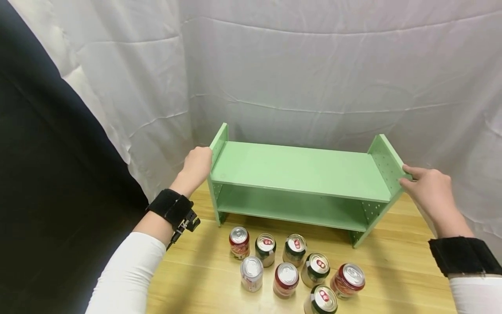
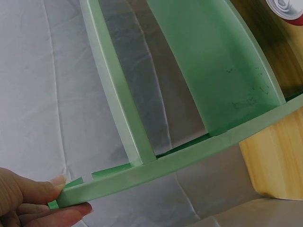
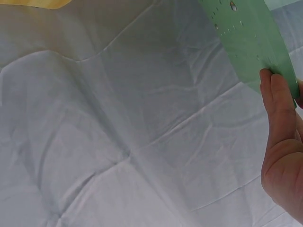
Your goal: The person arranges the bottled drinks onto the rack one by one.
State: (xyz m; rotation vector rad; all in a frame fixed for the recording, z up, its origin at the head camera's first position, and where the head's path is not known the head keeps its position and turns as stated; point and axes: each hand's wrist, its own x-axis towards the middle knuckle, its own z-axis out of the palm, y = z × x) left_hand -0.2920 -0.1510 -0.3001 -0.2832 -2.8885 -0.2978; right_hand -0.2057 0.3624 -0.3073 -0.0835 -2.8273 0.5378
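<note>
wooden table (image 1: 392, 279), both hands pinching green shelf (image 1: 298, 170) ends, left hand (image 1: 197, 165), right hand (image 1: 429, 188)

I am looking at a staged recording set, not a lived-in room: a creased white sheet (image 1: 313, 74) hangs as backdrop, a black cloth (image 1: 47, 183) closes the left side, and a pale wooden table (image 1: 400, 270) holds only a green shelf (image 1: 298, 170) and drink cans (image 1: 290, 270).

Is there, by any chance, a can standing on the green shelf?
No, both boards of the green shelf are bare; the cans stand on the table.
</note>
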